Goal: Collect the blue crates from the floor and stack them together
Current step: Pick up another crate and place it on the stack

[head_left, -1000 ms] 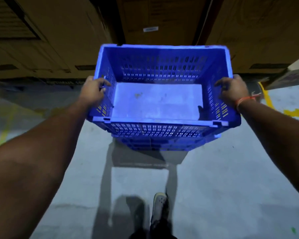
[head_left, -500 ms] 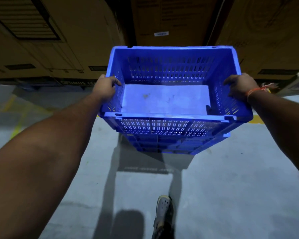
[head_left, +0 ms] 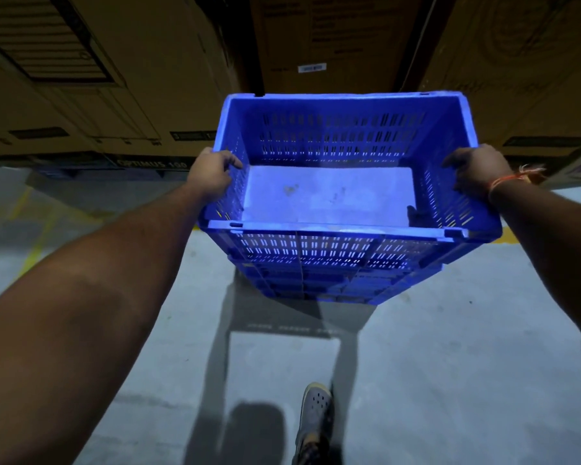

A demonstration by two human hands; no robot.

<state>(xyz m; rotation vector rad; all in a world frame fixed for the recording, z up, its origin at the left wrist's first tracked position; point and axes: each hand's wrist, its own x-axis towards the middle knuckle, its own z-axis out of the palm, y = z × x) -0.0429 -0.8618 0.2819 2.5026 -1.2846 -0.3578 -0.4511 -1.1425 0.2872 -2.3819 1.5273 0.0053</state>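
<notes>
I am in a warehouse: big cardboard boxes [head_left: 121,78] stand in rows in front of me, and the bare concrete floor [head_left: 450,364] under my feet has yellow painted lines [head_left: 31,253].

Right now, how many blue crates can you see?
2 at least. The top crate is held at its side rims by the left hand and right hand; a second crate nests beneath it. More may be hidden in the stack.

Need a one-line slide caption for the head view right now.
Both hands, left hand and right hand, grip the blue crate atop nested crates.
</notes>
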